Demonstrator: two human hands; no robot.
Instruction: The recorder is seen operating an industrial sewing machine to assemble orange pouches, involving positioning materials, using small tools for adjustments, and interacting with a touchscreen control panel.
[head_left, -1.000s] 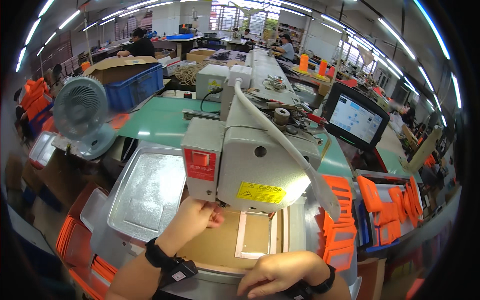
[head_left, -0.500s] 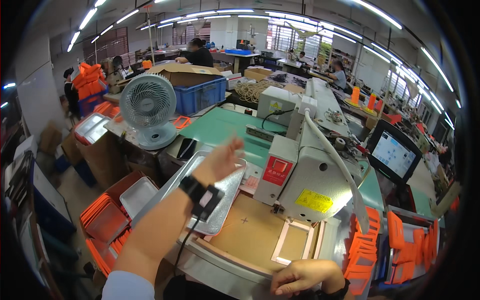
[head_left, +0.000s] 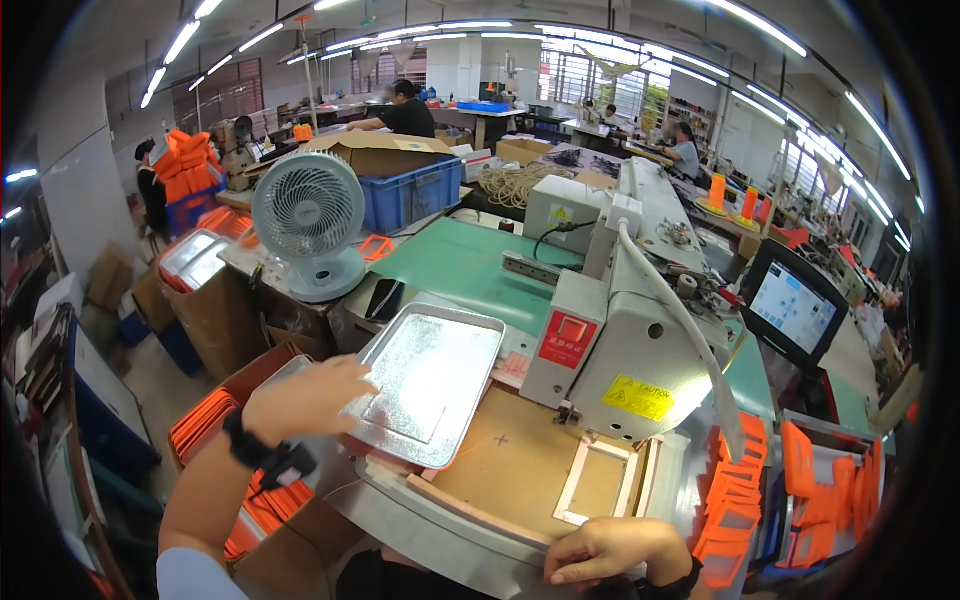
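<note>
My left hand hovers at the left edge of a shiny metal tray, its fingers stretched out and slightly blurred. Nothing shows in its grip; whether the fingertips touch the tray is unclear. The tray lies beside a brown work plate under a grey sewing machine head. On that plate sits a pale rectangular frame. My right hand rests at the front edge, just below the frame, with its fingers curled together; no object shows in it.
Left of the table, a cardboard box holds orange-edged pieces. Orange pieces hang at the right, next to a bin of more. A white fan, a blue crate and a screen surround the machine. Other people sit farther back.
My left hand has drawn back from above the tray, toward the left and nearer to me, uncovering the tray's surface. My right hand has stayed at the front edge. The view has shifted slightly.
</note>
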